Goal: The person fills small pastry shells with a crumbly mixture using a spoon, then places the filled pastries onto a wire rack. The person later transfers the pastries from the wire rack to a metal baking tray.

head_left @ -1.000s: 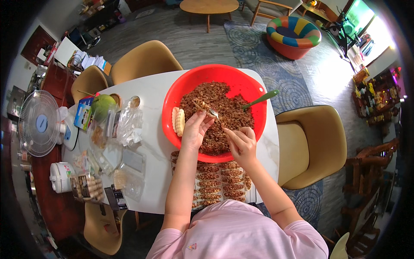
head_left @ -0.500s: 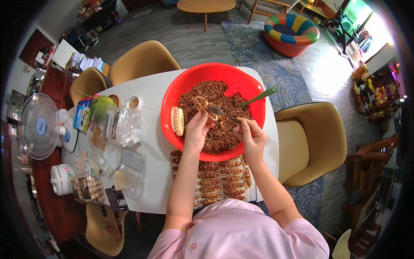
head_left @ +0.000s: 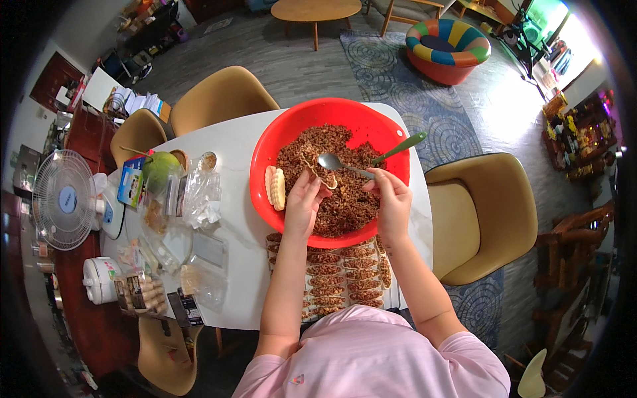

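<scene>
Over a big red bowl (head_left: 388, 225) of crumbly brown grain mixture (head_left: 342, 212), my left hand (head_left: 305, 202) pinches a pale boat-shaped wafer shell (head_left: 331, 182) with mixture in it. Between thumb and fingers, my right hand (head_left: 393, 199) grips a metal spoon (head_left: 328, 161), its bowl at the shell's edge. A short stack of pale, scalloped shells (head_left: 277, 189) leans inside the bowl's left side. Against the far right rim rests a green-handled utensil (head_left: 401, 147), its lower end sunk in the mixture. Rows of filled shells (head_left: 326, 280) lie between the bowl and my body.
Plastic bags and clear packs (head_left: 199, 199), a green round fruit (head_left: 161, 166) and a phone (head_left: 184, 309) crowd the left of the white table (head_left: 242, 265). A white fan (head_left: 65, 199) stands beyond them. Tan chairs (head_left: 488, 212) flank the table.
The spoon's bowl has shifted slightly up and left and now shows more of its metal surface. The shell in my left hand has tilted. The view has moved slightly.
</scene>
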